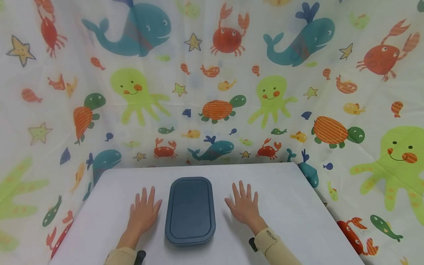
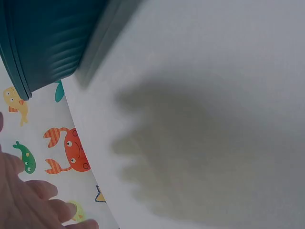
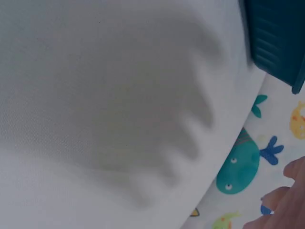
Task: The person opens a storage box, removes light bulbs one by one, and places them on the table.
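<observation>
Head view, blue box on the white worktop, between the left hand at its left and right hand at its right, both spread, fingers straight, apart from the box, sea-print curtain beyond.

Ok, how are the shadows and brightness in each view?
Head: brightest, with only faint shadows near the box, left hand and right hand; left wrist: a broad, soft-edged hand shadow on the table; right wrist: similarly grey, with another blurry hand shadow.
</observation>
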{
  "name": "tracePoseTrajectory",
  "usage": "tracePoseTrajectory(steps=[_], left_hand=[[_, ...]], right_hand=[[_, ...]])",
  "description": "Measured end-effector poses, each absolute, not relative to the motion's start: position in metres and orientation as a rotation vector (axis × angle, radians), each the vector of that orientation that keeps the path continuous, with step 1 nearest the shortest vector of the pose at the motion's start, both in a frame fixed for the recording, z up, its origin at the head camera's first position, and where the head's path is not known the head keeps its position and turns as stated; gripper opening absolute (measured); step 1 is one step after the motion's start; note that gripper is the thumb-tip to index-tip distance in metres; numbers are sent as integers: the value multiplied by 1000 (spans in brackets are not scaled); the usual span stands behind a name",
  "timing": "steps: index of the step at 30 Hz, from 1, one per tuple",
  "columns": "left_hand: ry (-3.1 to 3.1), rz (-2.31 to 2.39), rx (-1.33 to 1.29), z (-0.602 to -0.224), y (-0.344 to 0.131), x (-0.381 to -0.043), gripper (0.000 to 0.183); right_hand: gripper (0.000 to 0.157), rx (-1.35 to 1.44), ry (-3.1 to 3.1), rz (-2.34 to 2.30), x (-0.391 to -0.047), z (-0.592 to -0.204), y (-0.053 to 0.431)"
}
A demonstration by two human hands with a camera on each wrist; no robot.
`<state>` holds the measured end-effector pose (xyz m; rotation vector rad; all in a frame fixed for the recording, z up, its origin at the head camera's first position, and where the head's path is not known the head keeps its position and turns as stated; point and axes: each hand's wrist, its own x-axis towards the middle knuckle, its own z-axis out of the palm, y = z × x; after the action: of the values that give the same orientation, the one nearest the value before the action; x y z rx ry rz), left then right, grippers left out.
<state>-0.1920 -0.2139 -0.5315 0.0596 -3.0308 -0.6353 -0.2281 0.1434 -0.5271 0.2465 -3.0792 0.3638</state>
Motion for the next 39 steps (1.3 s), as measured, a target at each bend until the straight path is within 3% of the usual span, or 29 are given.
tracePoseTrajectory(steps=[16,22,39], left_hand=[[-2918,-1145,-27,-538,-206,-193,72],[-2931,-1271,-20,-542,-201,-192,81],[-2953,-1370,-35,-549,-190,-191,94]], right_hand=[[78,548,-3081,658,-221,-525,130],[87,655,-3096,769,-218,-522,126],[97,677,-3168,789,-217,-532,116]])
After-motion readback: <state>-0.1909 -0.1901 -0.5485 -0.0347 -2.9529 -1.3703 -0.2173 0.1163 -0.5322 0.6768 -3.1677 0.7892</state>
